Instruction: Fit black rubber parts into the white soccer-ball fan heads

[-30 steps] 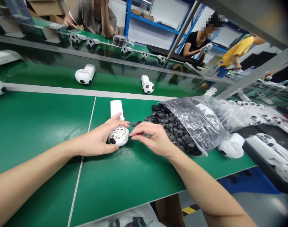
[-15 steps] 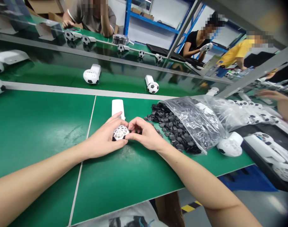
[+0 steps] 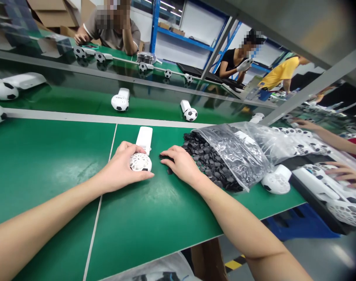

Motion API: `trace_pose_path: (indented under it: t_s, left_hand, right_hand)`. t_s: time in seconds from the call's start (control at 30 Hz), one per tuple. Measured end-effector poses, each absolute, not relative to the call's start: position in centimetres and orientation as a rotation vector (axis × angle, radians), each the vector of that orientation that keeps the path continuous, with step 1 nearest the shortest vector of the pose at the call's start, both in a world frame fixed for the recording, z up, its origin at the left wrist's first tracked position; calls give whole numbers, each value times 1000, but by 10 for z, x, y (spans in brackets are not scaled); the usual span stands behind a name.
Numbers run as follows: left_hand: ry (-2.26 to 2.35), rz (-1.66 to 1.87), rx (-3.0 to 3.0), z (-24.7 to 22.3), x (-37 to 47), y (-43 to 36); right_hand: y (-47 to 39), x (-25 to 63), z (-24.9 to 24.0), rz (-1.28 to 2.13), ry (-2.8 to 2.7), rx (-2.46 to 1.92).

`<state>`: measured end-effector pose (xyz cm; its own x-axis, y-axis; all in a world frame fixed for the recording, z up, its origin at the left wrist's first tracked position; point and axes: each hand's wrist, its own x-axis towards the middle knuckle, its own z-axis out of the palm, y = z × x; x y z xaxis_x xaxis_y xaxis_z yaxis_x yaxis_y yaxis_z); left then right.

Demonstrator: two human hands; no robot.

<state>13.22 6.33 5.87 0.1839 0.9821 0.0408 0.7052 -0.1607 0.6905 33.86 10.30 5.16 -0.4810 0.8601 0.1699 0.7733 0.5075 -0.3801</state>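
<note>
Left fingers (image 3: 130, 150) curled around white fan (image 3: 140, 161); right fingers (image 3: 167, 152) on black pieces (image 3: 207, 154) spilling from plastic bag (image 3: 239, 150).

left hand (image 3: 122, 168) on fan (image 3: 140, 161); bag (image 3: 233, 152) of caps right of right hand (image 3: 179, 164).

Left hand (image 3: 123, 169) cups the round white honeycomb-grille head of a handheld fan (image 3: 140, 162) on green bench mat (image 3: 49, 156), white handle pointing far. Right hand (image 3: 180, 164) just right, fingertips on loose small black plastic pieces (image 3: 208, 156) spilling from clear plastic bag (image 3: 242, 150).
</note>
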Motion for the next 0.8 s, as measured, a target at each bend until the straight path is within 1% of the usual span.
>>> trace_pose_path:
  t_s: [0.27, 0.33, 0.5, 0.6, 0.7, 0.8]
  left_hand:
    - [1421, 584, 1894, 74, 119, 69]
    - [1393, 568, 1887, 74, 118, 69]
    - [1277, 539, 1936, 76, 116, 71]
    - [1169, 505, 1988, 77, 114, 71]
    - [1143, 492, 2038, 77, 115, 69]
    - [1225, 536, 2045, 72, 121, 66]
  right_hand:
    - [106, 334, 46, -106, -2643, -1260]
    - [107, 338, 47, -40, -2559, -1242]
    - [95, 341, 55, 446, -2206, -1076]
    - [87, 334, 58, 645, -2198, -889]
    - [84, 325, 56, 582, -2294, -705]
    - [84, 319, 52, 481, -2297, -644]
